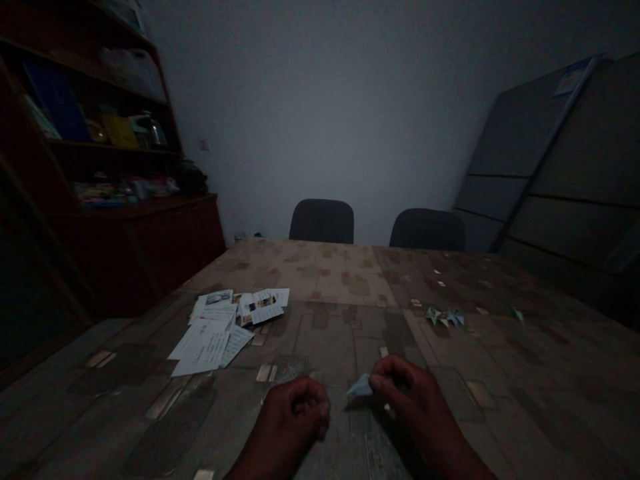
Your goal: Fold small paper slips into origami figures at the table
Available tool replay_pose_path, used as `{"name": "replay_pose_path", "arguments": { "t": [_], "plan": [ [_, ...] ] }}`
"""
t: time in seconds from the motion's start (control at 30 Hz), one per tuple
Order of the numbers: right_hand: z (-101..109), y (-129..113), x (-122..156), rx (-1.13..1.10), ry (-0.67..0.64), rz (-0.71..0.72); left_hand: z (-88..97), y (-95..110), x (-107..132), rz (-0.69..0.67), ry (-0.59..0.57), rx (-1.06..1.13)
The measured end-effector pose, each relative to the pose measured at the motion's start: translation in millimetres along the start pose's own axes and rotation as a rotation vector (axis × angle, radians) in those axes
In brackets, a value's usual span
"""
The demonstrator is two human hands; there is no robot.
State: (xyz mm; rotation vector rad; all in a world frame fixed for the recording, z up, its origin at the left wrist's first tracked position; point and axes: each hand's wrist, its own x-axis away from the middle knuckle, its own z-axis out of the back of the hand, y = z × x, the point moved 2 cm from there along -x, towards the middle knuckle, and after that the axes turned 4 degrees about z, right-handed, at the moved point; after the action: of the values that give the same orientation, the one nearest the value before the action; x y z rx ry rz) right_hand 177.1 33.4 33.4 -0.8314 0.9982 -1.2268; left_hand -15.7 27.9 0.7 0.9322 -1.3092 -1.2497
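Note:
In dim light both my hands rest on the patterned table (pixel 340 280) near its front edge. My right hand (pixel 407 397) is curled and pinches a small folded piece of pale paper (pixel 360 388) at its fingertips. My left hand (pixel 295 413) lies beside it as a loose fist, and nothing shows in it. The two hands are a short gap apart, with the folded paper between them.
Several white printed paper sheets (pixel 220 330) lie spread at the left of the table. Small folded paper figures (pixel 445 317) sit to the right, one more (pixel 517 313) farther right. Two dark chairs (pixel 323 221) stand at the far side. A wooden shelf unit (pixel 100 167) fills the left wall.

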Motion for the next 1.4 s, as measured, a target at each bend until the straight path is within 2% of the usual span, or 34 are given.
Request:
{"name": "replay_pose_path", "arguments": {
  "t": [0.1,0.17,0.33,0.43,0.57,0.73,0.9,0.97,1.03,1.07,1.17,1.27,1.33,1.4],
  "plan": [
    [-2,-3,1,-0.123,-0.105,-0.100,-1.5,4,3,-0.002,-0.077,0.057],
    [-5,-6,2,-0.154,-0.133,-0.113,-1.8,4,4,-0.027,-0.111,0.058],
    [-9,-2,7,-0.114,-0.124,-0.073,-2.8,1,5,-0.030,-0.060,-0.170],
    [-12,2,9,-0.079,-0.117,-0.039,-6.6,-4,6,-0.005,-0.069,-0.223],
    [-16,3,10,-0.064,-0.143,0.013,-9.2,-13,5,0.074,-0.082,-0.063],
    [-16,5,11,-0.108,-0.109,-0.050,-6.8,-22,2,0.162,-0.085,0.203],
    [-18,10,14,-0.026,-0.095,0.003,-8.3,-27,3,0.174,-0.138,0.268],
    [-19,12,15,-0.023,-0.075,0.031,-9.0,-28,4,0.184,-0.139,0.230],
    [-19,14,16,-0.058,-0.068,0.030,-7.2,-26,5,0.096,-0.091,0.088],
    [-19,15,16,-0.088,-0.073,0.019,-5.2,-24,5,0.001,-0.043,-0.012],
    [-22,19,16,-0.193,-0.096,-0.024,1.5,-11,7,-0.436,0.103,-0.328],
    [-26,23,17,-0.262,-0.127,-0.027,3.3,-2,9,-0.836,0.083,-0.592],
    [-28,24,17,-0.293,-0.133,-0.031,2.7,1,10,-0.974,0.055,-0.750],
    [-29,26,17,-0.330,-0.131,-0.044,2.6,1,9,-1.035,0.085,-0.858]
  ]
}}
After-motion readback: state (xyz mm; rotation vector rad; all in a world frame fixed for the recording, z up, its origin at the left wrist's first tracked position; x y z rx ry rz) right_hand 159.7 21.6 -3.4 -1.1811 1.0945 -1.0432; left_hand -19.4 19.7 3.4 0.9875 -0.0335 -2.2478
